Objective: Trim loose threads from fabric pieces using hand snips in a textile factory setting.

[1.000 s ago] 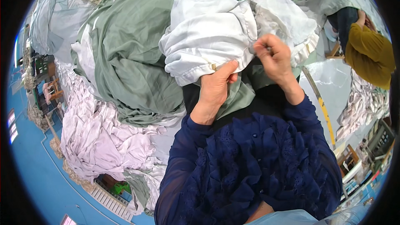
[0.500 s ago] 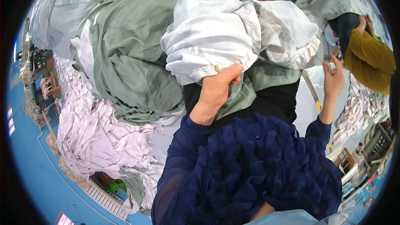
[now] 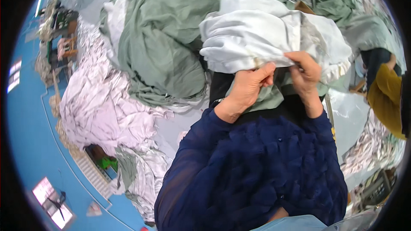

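Note:
A bunched white cloth (image 3: 250, 34) lies over my lap, with a hemmed edge along its near side. My left hand (image 3: 249, 86) is closed on that edge, thumb on top. Beside it, to the right, my right hand (image 3: 306, 73) pinches the same edge between thumb and fingers. A small tan mark shows on the hem close to my left thumb. Under both hands hangs a fold of green cloth (image 3: 267, 99), which rests on my dark trousers.
A large green fabric heap (image 3: 165, 38) rises to the left, with pale pink fabric (image 3: 107, 107) piled nearer. At the right edge is a co-worker's mustard sleeve (image 3: 385, 100). Blue floor (image 3: 32, 132) lies at far left.
My right hand has come in from the right, where it was raised and away from the cloth, and now pinches the white edge. The view has shifted, so things sit farther right.

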Demonstrator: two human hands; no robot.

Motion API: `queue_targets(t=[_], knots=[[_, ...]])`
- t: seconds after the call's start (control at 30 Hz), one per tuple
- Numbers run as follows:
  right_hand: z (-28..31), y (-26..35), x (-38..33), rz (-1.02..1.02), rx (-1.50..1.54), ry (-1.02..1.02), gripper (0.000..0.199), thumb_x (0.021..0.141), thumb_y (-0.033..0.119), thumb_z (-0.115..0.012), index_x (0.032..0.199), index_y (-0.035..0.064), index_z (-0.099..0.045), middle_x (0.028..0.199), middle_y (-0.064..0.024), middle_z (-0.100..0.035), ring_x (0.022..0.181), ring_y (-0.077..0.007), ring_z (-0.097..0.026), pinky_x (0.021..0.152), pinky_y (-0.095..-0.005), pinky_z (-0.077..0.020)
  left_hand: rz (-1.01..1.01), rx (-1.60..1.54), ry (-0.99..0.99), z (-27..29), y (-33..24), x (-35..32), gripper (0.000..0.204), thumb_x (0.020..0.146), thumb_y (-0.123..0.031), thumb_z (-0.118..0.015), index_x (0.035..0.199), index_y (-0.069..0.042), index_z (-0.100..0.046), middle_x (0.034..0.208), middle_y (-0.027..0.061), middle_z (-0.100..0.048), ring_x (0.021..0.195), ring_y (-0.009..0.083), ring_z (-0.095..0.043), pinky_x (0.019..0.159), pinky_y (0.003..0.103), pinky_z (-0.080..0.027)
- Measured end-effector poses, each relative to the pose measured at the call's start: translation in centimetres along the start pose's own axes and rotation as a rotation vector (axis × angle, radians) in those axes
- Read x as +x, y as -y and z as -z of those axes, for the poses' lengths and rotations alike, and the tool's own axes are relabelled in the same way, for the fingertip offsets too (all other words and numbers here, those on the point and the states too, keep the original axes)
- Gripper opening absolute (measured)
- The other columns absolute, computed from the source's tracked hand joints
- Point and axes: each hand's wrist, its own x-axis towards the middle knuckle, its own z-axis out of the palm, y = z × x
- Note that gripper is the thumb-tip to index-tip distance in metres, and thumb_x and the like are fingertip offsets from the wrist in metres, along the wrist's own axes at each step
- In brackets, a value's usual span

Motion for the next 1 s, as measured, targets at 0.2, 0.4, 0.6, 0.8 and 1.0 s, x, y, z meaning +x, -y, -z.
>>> queue_targets(t=[0.2, 0.4, 0.6, 0.8, 1.0], knots=[[2.0, -0.4, -0.1, 0.151, -0.075, -0.088, 0.039, 0.068, -0.020, -0.055, 0.099, -0.0021, -0.070, 0.088, -0.0106, -0.068, 0.075, -0.0180, -0.064, 0.067, -0.0256, -0.0478, -0.046, -0.510, -0.176, 2.5, -2.2, -1.5, 0.025, 0.095, -0.033, -0.068, 0.102, -0.011, -0.063, 0.086, 0.0025, -0.065, 0.067, 0.0152, -0.059, 0.056, 0.027, -0.045], [3.0, -1.6, -0.8, 0.099, -0.088, -0.161, 0.038, 0.071, -0.020, -0.056, 0.101, -0.0011, -0.071, 0.084, -0.0080, -0.066, 0.068, -0.0129, -0.060, 0.062, -0.0229, -0.0463, -0.050, -0.692, -0.180, 6.4, -3.3, -1.5, 0.018, 0.096, -0.029, -0.066, 0.100, -0.011, -0.061, 0.086, 0.0029, -0.065, 0.063, 0.0157, -0.057, 0.052, 0.026, -0.043], [3.2, -2.8, -1.3, -0.081, -0.064, -0.166, 0.028, 0.088, -0.010, -0.053, 0.108, -0.0007, -0.070, 0.087, -0.0040, -0.069, 0.070, -0.0089, -0.064, 0.064, -0.0210, -0.0494, -0.236, -0.572, -0.231, 9.6, -3.5, -2.8, 0.016, 0.098, -0.027, -0.064, 0.100, -0.011, -0.062, 0.091, 0.0020, -0.068, 0.066, 0.0138, -0.059, 0.053, 0.025, -0.045], [2.9, -4.5, -1.7, -0.136, -0.031, -0.183, 0.023, 0.094, -0.003, -0.057, 0.112, 0.0020, -0.071, 0.082, -0.0007, -0.067, 0.068, -0.0071, -0.062, 0.064, -0.0205, -0.0477, -0.451, -0.287, -0.488, 9.8, -4.4, -4.5, 0.028, 0.103, -0.031, -0.056, 0.108, -0.005, -0.062, 0.099, 0.0032, -0.070, 0.078, 0.0120, -0.065, 0.056, 0.024, -0.047], [3.0, -5.7, -2.1, -0.165, 0.016, -0.168, 0.024, 0.095, -0.003, -0.056, 0.114, 0.0009, -0.070, 0.082, -0.0002, -0.066, 0.070, -0.0062, -0.061, 0.065, -0.0193, -0.0471, -0.542, -0.127, -0.480, 9.6, -4.4, -5.4, 0.037, 0.105, -0.036, -0.049, 0.107, -0.002, -0.063, 0.094, 0.0049, -0.068, 0.073, 0.0131, -0.061, 0.059, 0.026, -0.046]])
